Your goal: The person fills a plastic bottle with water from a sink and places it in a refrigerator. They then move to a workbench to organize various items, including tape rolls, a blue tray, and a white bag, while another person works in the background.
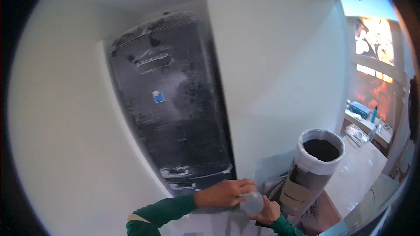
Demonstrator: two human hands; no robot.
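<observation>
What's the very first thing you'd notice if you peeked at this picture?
The big dusty black cabinet, set into a white wall in the middle, catches the eye first. Low down, the left hand and right hand meet around a small clear container. Just to their right stands a tall dark tube wrapped in white plastic at its open top and banded with tan tape.

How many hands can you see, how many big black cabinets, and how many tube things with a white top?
Hands: 2, the left hand and the right hand, both on a small clear container
Big black dusty cabinet: 1
Dark tube with white rim: 1
Small clear container: 1
Total: 5
</observation>
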